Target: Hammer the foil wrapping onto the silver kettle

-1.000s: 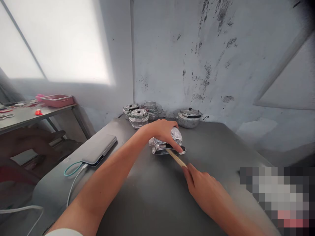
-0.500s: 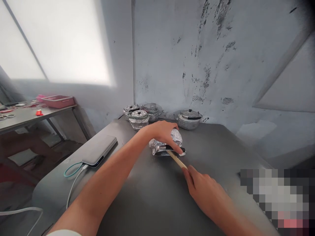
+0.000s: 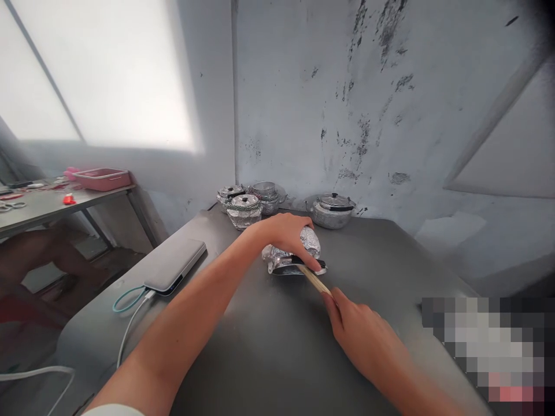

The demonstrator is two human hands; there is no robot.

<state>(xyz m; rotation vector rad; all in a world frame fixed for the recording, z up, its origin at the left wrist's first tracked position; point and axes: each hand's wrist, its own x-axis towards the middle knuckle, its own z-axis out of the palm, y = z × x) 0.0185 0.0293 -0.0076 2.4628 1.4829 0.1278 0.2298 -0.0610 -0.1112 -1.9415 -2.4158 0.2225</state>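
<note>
A small pot wrapped in crinkled foil [image 3: 310,241] lies tipped on the grey table, its dark opening turned toward me. My left hand [image 3: 288,234] reaches over it and grips it, the thumb pressing down by a black handle [image 3: 318,264] at the rim. In my right hand [image 3: 353,315] is a pale wooden stick [image 3: 316,281], held near its lower end. The stick's far tip goes in at the pot's opening, under the handle, and is hidden there. The inside of the pot does not show.
Toward the wall stand several small metal pots [image 3: 244,211], some foil-covered, and a lidded pot [image 3: 333,211]. A power bank [image 3: 177,264] with cables lies on the left. A second table [image 3: 93,200] bears a pink basket [image 3: 104,179] and scissors [image 3: 13,205]; a person's limb [image 3: 47,251] shows below.
My right hand and the stick have shifted very slightly. The left hand keeps its hold, and the pot stays in almost the same place.
</note>
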